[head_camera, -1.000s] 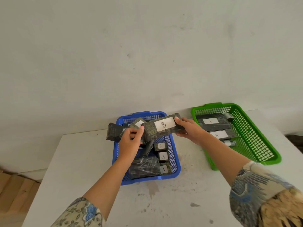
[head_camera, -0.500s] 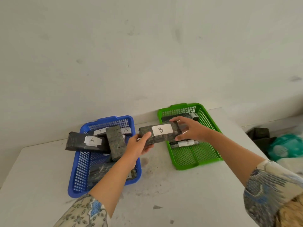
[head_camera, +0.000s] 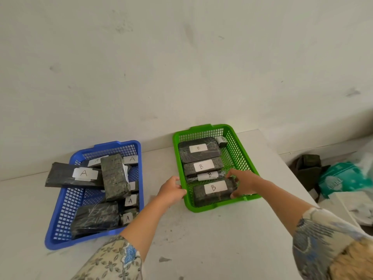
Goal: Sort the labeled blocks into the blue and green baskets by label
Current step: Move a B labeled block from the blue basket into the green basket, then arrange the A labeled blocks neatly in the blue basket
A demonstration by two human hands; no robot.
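The green basket (head_camera: 240,150) holds several dark wrapped blocks labelled B. A long B block (head_camera: 214,191) lies at the basket's near end, and my right hand (head_camera: 243,183) grips its right end. My left hand (head_camera: 171,188) rests against the basket's left rim with its fingers curled on the edge, off the block. The blue basket (head_camera: 66,209) on the left holds several dark blocks labelled A. One long A block (head_camera: 70,175) sticks out over its left rim. A dark block (head_camera: 114,176) with its label hidden leans across the others.
The baskets stand on a white table (head_camera: 201,239) against a pale wall. Off the table's right edge lie a dark block (head_camera: 308,164), a teal packet (head_camera: 341,178) and white papers (head_camera: 355,207).
The B block went from above the blue basket rightward and down into the green basket. My left hand let go of it and now touches the green rim. The view shifted right.
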